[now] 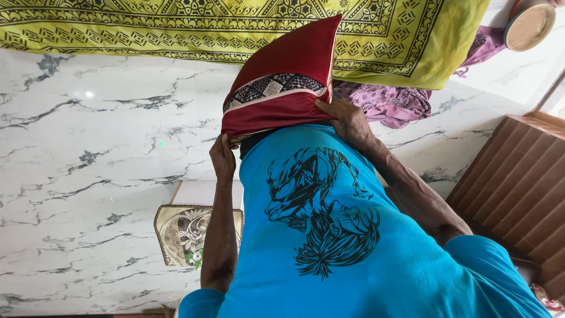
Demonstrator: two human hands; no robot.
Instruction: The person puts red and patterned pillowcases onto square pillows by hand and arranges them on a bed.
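Head view shows my two hands holding a red pillow (281,88) up against my blue shirt (329,235). My left hand (222,158) pinches its bottom corner, fingers closed tight. My right hand (348,121) grips its lower edge. A yellow patterned cloth (176,26) lies above, on the white marble floor (88,147).

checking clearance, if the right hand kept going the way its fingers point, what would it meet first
The right hand already grips the red cushion, so it would press further into that; the yellow patterned cloth seems next beyond, though depth is unclear.
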